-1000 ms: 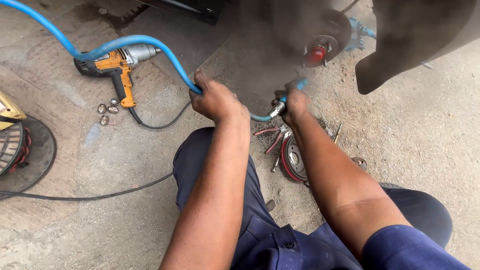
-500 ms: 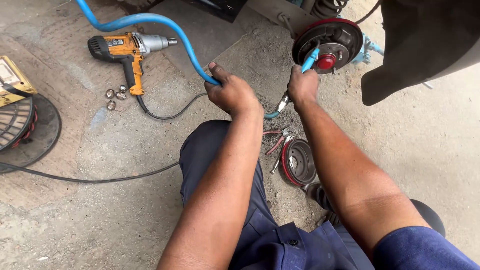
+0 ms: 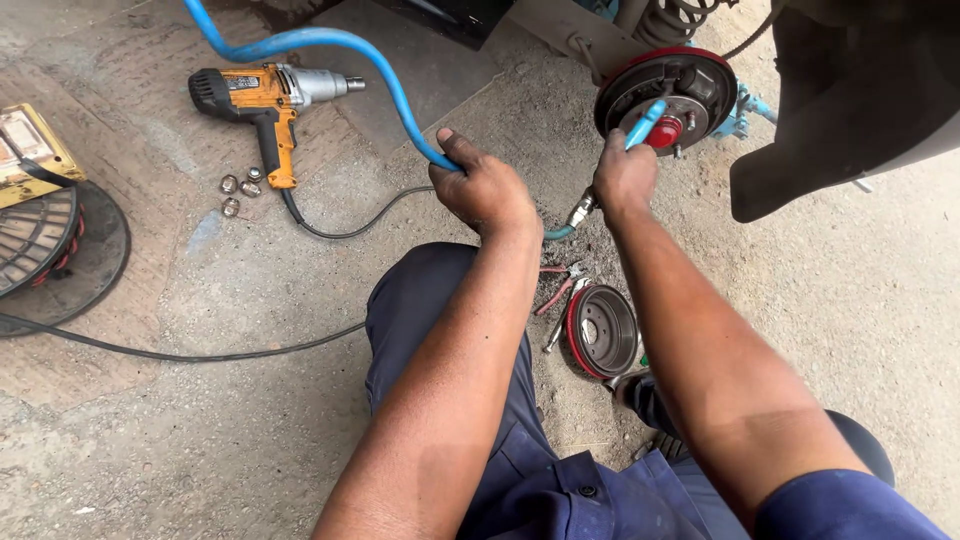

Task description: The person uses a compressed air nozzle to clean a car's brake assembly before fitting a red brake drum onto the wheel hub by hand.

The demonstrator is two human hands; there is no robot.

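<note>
left hand (image 3: 487,190): closed around the blue air hose (image 3: 330,42), thumb on top; grip sits a little back from where the hose meets the gun
right hand (image 3: 623,180): wrapped tight on the air blow gun (image 3: 645,122); blue nozzle pokes out above the fist, aimed at the brake assembly (image 3: 668,95); whether the nozzle touches it, cannot tell
hose handling: likely light, rubbery and flexible – bends in a wide arc off the top edge; smooth skin, could slip in a dusty palm; best held close behind the metal coupling (image 3: 581,211), as now
blow gun handling: probably small, rigid and light; one-fist hold on the body looks right
brake assembly: round red backing plate, red hub cap at centre, springs and shoes dark and greasy; hard metal, fixed under the vehicle
brake drum (image 3: 603,331): on the ground by the knee, open side up, red rim, rusty dark bowl – looks heavy cast metal
pliers (image 3: 556,290): red handles, just beside the drum
impact wrench (image 3: 266,95): yellow and black body, silver nose, lying on its side, black cord trailing
lug nuts (image 3: 238,188): small shiny cluster near the wrench handle
ground (image 3: 180,420): rough cracked concrete, gritty
</note>
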